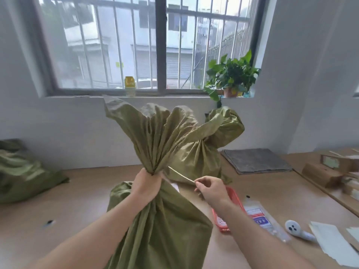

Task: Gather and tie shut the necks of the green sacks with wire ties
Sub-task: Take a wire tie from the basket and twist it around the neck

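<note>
A green sack (161, 228) stands on the wooden table (77, 193) right in front of me. My left hand (146, 186) grips its gathered neck, and the loose top fans out above the fist. My right hand (210, 188) pinches one end of a thin pale wire tie (180, 176), which runs up and left toward the neck. Behind it stands a second green sack (202, 152) with its neck bunched together. A third green sack (23, 171) lies slumped at the far left of the table.
A red tray (234, 197) lies under my right wrist, a plastic packet (260, 218) beside it. A white device (296, 230) and paper sheets (334, 243) lie at the right. Grey mats (256, 161) and cardboard boxes (322, 173) sit further back. A potted plant (232, 78) stands on the windowsill.
</note>
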`<state>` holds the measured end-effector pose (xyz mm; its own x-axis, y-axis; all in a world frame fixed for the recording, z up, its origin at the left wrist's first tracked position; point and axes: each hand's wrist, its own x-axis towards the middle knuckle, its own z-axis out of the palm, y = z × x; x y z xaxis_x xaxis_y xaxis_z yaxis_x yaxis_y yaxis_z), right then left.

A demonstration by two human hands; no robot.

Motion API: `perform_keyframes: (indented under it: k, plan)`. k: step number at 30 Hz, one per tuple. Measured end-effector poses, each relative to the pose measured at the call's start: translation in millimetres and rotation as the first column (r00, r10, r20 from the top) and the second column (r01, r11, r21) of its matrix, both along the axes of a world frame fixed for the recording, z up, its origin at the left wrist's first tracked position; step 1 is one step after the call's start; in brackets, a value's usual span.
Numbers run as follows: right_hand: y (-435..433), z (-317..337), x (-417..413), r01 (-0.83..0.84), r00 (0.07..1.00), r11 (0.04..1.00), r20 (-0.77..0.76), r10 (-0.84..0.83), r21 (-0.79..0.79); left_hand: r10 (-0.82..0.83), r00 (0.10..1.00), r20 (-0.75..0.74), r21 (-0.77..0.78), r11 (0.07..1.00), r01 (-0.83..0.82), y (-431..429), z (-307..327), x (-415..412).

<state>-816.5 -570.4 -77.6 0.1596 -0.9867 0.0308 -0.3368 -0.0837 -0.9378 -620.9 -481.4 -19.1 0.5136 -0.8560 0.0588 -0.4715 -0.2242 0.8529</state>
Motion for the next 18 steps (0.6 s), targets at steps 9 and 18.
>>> perform_keyframes:
  k: [9, 18]
  plan:
    - [46, 24, 71, -0.143, 0.989, 0.982, 0.009, 0.145, -0.122, -0.033, 0.999, 0.000, -0.033, 0.999, 0.033, 11, -20, 13]
    - [54, 15, 76, -0.164, 0.985, 0.986, 0.056, 0.163, 0.013, -0.074, 0.984, -0.159, -0.278, 0.960, 0.027, 29, -22, 0]
